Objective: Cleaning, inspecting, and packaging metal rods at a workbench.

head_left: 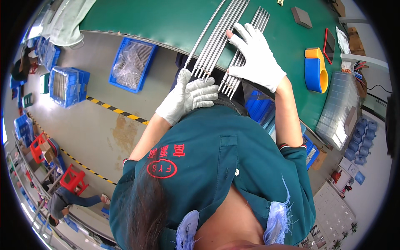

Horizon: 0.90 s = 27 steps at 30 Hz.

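Observation:
Two bundles of long thin metal rods lie on a green table (pixel 175 21), their near ends sticking out over its edge. My left hand (pixel 188 96), in a white glove, presses flat against the near ends of the left bundle (pixel 216 39). My right hand (pixel 258 58), also gloved, rests spread on top of the right bundle (pixel 239 68), fingers apart. Neither hand closes around anything.
An orange and blue tape dispenser (pixel 315 70), a grey block (pixel 301 16), a red-edged dark flat thing (pixel 328 43) and a clear plastic tray (pixel 339 108) sit on the table's right. Blue crates (pixel 132 63) with wrapped parts stand on the floor at left. Another person (pixel 66 199) sits by red stools at lower left.

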Motion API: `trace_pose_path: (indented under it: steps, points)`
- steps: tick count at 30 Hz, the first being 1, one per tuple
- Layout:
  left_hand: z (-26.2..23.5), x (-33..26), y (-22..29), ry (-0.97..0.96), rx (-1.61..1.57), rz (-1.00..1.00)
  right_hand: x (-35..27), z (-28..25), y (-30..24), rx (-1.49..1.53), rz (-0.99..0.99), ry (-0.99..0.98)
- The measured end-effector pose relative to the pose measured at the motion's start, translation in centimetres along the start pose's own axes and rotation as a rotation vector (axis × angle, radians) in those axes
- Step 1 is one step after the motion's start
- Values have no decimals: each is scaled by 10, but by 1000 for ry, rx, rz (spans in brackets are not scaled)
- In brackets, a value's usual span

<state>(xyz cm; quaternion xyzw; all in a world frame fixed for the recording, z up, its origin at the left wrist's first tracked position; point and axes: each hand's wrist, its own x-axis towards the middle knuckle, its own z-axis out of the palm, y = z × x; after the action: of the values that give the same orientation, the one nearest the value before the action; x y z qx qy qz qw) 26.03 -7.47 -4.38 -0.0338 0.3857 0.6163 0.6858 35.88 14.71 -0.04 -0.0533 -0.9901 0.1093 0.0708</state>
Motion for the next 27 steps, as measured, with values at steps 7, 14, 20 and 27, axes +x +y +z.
trace_pose_path:
  steps: [7, 14, 20, 27]
  points:
    - [3, 1, 1, 12, 140, -46, -1, -6, -8, 109, 29, 63]
    - [22, 24, -16, 193, 537, 8, -1, -11, -25, 97, -140, -29]
    - [31, 9, -16, 309, 605, 105, -5, -17, -33, 95, -286, -54]
    - [37, -17, -11, 74, 427, 163, -8, -32, -15, 96, -404, 168]
